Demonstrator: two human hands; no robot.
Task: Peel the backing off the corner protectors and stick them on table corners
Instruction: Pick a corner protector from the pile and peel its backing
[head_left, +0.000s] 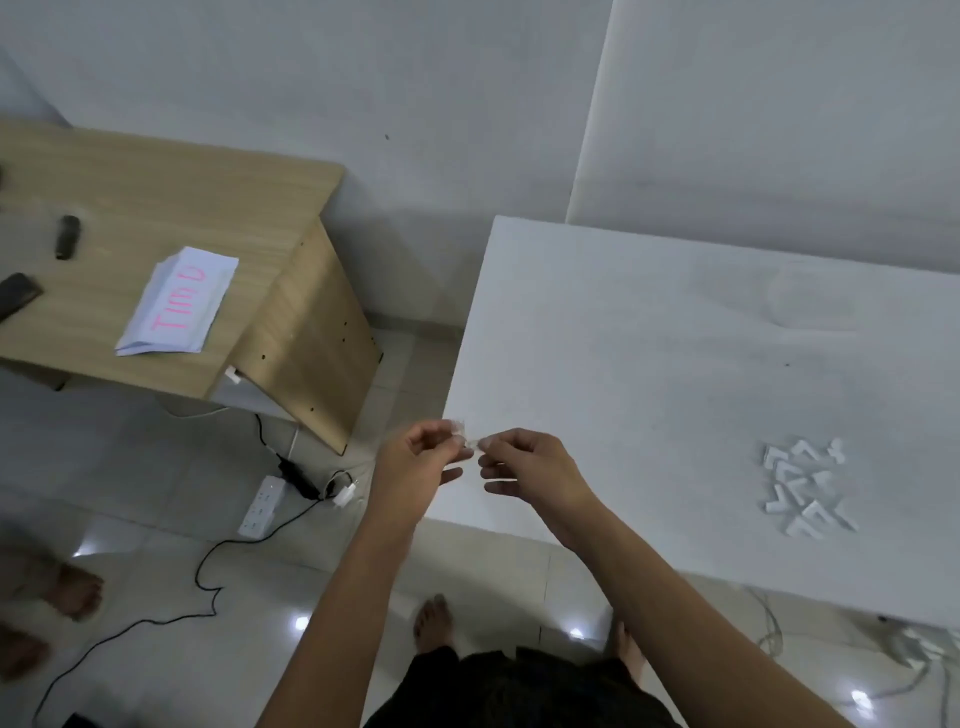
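While the two hands meet just over the near left edge of the white worktop (649, 364), a small pale corner protector (470, 443) sits between them, blurred and too small to show its shape. The left hand (421, 457) has its fingers curled, thumb and forefinger pinching one end of the piece. The right hand (524, 467) pinches the other end the same way, with its lower fingers loosely curled beneath. Both hands hang above the worktop's edge; I cannot tell whether they touch it.

Well apart from them, on the right near part of the white worktop, lies a loose pile of corner protectors (802, 488), white L-shaped pieces heaped together.

To the far left stands a wooden worktop (156, 197) carrying a folded sheet of paper (179, 304) with pink lettering. On the tiled floor (156, 545) between the two worktops lies a white power strip (262, 506) with a black cable. A bare foot (434, 621) shows below the hands.
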